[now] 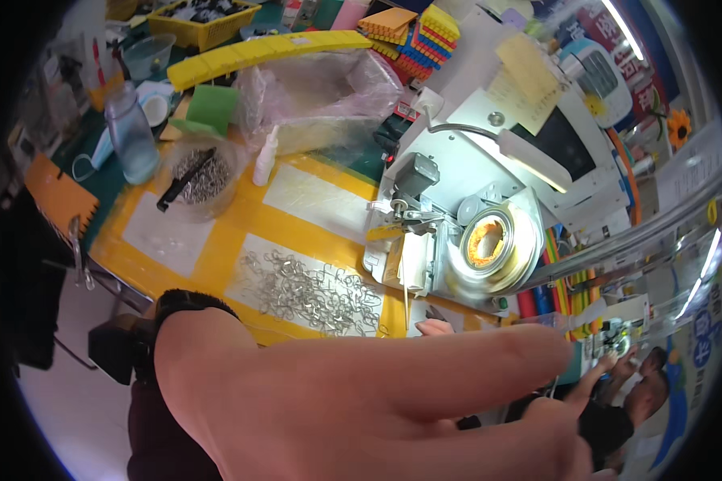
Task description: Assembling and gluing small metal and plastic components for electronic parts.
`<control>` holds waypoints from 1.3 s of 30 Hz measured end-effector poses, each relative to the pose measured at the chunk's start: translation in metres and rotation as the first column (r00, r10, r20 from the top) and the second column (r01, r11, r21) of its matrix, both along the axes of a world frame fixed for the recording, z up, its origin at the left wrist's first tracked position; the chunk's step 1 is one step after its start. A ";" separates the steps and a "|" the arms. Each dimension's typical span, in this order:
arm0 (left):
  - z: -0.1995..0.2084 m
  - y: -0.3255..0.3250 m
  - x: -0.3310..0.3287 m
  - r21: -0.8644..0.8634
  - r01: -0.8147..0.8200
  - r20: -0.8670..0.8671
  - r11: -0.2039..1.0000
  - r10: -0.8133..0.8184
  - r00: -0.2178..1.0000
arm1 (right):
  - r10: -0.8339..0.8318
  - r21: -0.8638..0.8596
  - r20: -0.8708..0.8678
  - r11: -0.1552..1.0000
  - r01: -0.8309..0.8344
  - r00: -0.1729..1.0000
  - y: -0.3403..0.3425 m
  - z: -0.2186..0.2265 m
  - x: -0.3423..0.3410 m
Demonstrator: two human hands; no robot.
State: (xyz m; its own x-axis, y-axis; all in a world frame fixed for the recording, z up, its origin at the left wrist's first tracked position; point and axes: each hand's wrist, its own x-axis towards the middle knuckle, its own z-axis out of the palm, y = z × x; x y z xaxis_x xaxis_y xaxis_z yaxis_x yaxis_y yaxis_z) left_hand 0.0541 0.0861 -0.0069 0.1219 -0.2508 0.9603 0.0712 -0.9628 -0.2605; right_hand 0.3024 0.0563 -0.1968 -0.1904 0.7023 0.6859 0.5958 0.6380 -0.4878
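Observation:
My left hand (pixel 361 393) fills the lower middle, very close to the camera, its fingers stretched apart toward the right. Nothing shows between them. Just above it, a fingertip of my right hand (pixel 435 327) shows; the rest is hidden behind the left hand. A thin dark pointed thing lies by that fingertip, too small to name. Beyond my left hand, a loose pile of small bent metal wire pieces (pixel 321 293) covers a white patch on the yellow-taped table (pixel 241 212). To its right stands a bench machine (pixel 417 216) with a round bowl-like part (pixel 489 244) under a lit lamp (pixel 533 160).
A tub of small metal parts (pixel 204 172) has a black tool across it. Nearby are a plastic bottle (pixel 132 132), a small white bottle (pixel 265 156) and a plastic-lined box (pixel 321 92). Yellow basket (pixel 204 16) sits far left. Another person (pixel 630 409) works at right.

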 end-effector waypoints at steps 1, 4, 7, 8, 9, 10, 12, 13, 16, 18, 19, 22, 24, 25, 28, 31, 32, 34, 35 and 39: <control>-0.001 -0.001 0.000 -0.014 0.003 0.019 1.000 -0.003 1.000 | -0.042 -0.058 -0.030 0.998 0.040 0.999 -0.003 0.002 -0.002; -0.006 0.000 -0.003 -0.029 0.004 0.056 1.000 -0.002 0.998 | -0.109 -0.127 -0.175 0.988 0.087 0.979 -0.009 -0.010 -0.007; -0.009 -0.005 0.005 0.017 0.039 0.060 0.999 -0.040 0.997 | -0.029 -0.116 -0.065 0.993 0.021 0.997 -0.005 -0.016 0.014; -0.008 -0.005 0.011 0.035 0.058 0.056 0.998 -0.060 0.997 | -0.036 -0.096 -0.122 0.995 0.024 0.992 -0.004 -0.012 0.016; -0.007 -0.005 0.012 0.036 0.057 0.051 0.998 -0.059 0.997 | 0.004 -0.044 -0.184 0.999 -0.013 0.983 0.000 -0.012 0.013; -0.005 -0.007 0.011 0.034 0.048 0.042 0.998 -0.050 0.998 | 0.000 -0.026 -0.192 1.000 -0.006 0.981 -0.001 -0.008 0.010; 0.000 -0.004 0.006 0.028 0.050 0.028 0.998 -0.051 0.998 | -0.055 -0.076 -0.126 0.996 0.045 0.991 -0.001 0.005 0.005; 0.003 -0.004 -0.002 0.019 0.048 0.011 0.999 -0.049 0.999 | -0.057 -0.038 -0.112 0.998 0.053 0.992 0.000 0.008 0.003; 0.008 0.001 -0.029 -0.004 0.042 -0.015 0.999 -0.043 0.999 | -0.096 -0.057 -0.114 0.994 0.090 0.989 -0.005 0.014 0.002; 0.011 -0.013 -0.043 -0.067 -0.049 -0.019 0.997 0.048 0.999 | -0.022 -0.066 -0.111 0.998 0.015 0.994 -0.003 0.006 -0.007; 0.009 -0.028 -0.041 -0.193 -0.102 0.026 0.976 0.109 0.994 | 0.018 -0.076 -0.122 0.997 -0.028 0.992 -0.002 0.006 -0.010; 0.011 -0.006 -0.014 -0.252 0.012 0.069 0.968 0.006 0.998 | -0.097 -0.079 -0.145 0.993 0.086 0.985 -0.007 0.014 -0.003; 0.008 -0.008 -0.005 -0.195 0.027 0.053 0.981 -0.017 0.998 | -0.056 -0.111 -0.154 0.993 0.039 0.986 -0.005 0.012 -0.004; 0.003 -0.006 0.000 -0.180 0.045 0.049 0.983 -0.036 0.998 | -0.048 -0.062 -0.135 0.997 0.040 0.990 0.001 0.010 -0.003; -0.012 -0.002 0.008 -0.136 0.100 0.052 0.986 -0.094 0.994 | -0.018 -0.082 -0.162 0.997 0.005 0.987 0.000 0.008 -0.007; -0.025 0.000 0.019 -0.085 0.195 0.049 0.977 -0.192 0.980 | 0.001 -0.099 -0.087 0.995 -0.010 0.996 0.007 -0.006 0.014; -0.027 0.008 0.027 -0.067 0.269 0.055 0.961 -0.265 0.963 | -0.017 -0.042 -0.049 0.999 0.015 0.999 0.005 0.004 0.017; -0.028 0.008 0.033 -0.078 0.304 0.049 0.949 -0.301 0.952 | 0.009 -0.085 -0.076 0.996 -0.016 0.997 0.007 0.008 0.010; -0.027 0.008 0.033 -0.092 0.332 0.046 0.939 -0.329 0.943 | 0.035 -0.065 -0.061 0.997 -0.039 0.998 0.012 0.005 0.009; -0.033 -0.004 0.015 -0.280 0.499 0.149 0.820 -0.476 0.867 | -0.049 -0.152 -0.111 0.988 0.031 0.993 0.003 0.008 0.004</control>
